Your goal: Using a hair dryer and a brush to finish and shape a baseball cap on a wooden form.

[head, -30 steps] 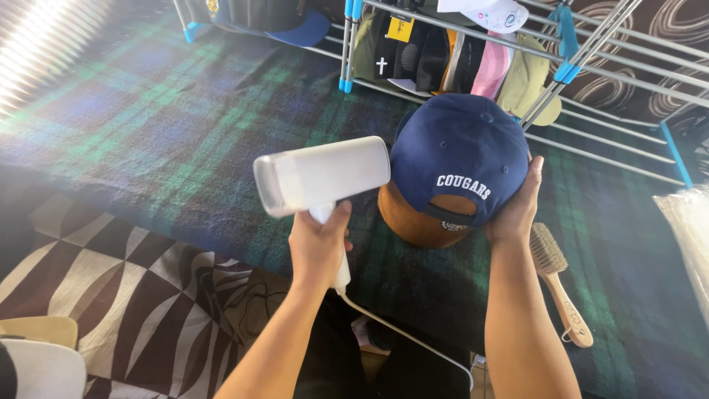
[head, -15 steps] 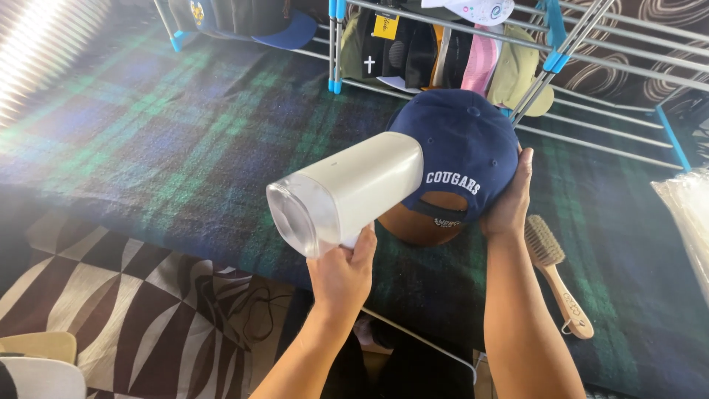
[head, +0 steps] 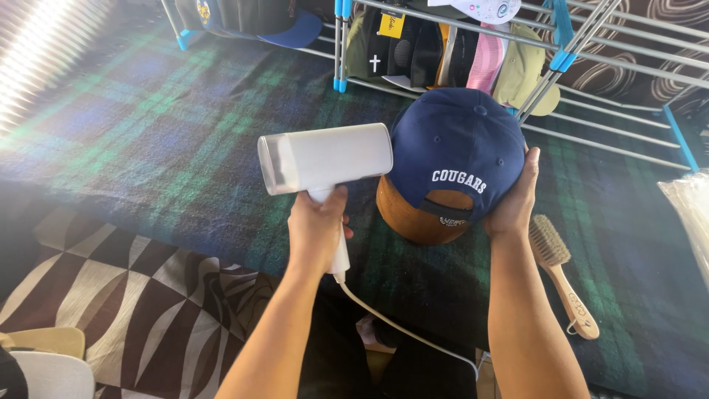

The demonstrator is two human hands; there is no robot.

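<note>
my left hand (head: 316, 229) is wrapped tight around the handle of a white plastic handheld steamer (head: 325, 158); my right hand (head: 515, 198), fingers spread, cups a navy blue cloth cap (head: 454, 144) on a brown rounded form (head: 413, 218).

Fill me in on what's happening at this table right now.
A person stands at a table covered by a dark plaid cloth. The left hand has its grip on the handle of a white handheld steamer, its head level against the side of a navy cap. The right hand steadies the cap, which sits over a brown rounded form. A wooden brush lies on the cloth to the right. More caps hang on a wire rack behind.
</note>
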